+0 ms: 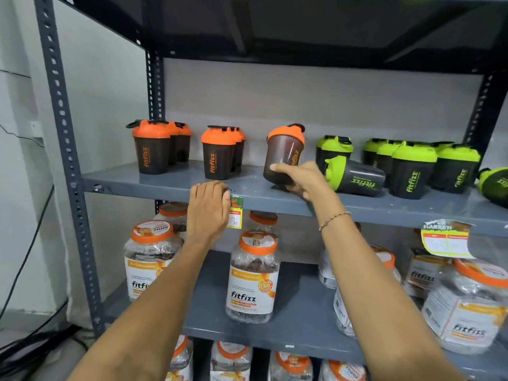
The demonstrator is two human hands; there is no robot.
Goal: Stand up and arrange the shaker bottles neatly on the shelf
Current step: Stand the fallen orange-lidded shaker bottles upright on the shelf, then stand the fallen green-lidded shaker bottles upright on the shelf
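On the grey metal shelf (170, 178), at its far left, two orange-lidded shaker bottles (151, 145) stand upright, one behind the other, and a little to the right a second pair of orange-lidded bottles (218, 152) stands the same way near the front edge. Just below that pair, the left hand (209, 209) rests on the shelf's front lip with its fingers curled together over the edge, gripping no bottle; a yellow price tag (235, 213) hangs from the lip just beside it. Further right, the right hand (299, 180) holds another orange-lidded shaker (284, 155) by its lower body, thumb across the front and the other fingers wrapped under the base; this bottle is tilted, lid leaning to the right, and appears raised just off the shelf. Immediately right of that hand, a green-lidded shaker (354, 177) lies on its side with its lid pointing left, in front of an upright green-lidded one (334, 149). Beyond it a cluster of upright green-lidded bottles (412, 169) stands close together, and at the far right edge one more green-lidded bottle (494, 185) lies tipped over. On the shelf below stand large clear jars with orange lids (254, 276).
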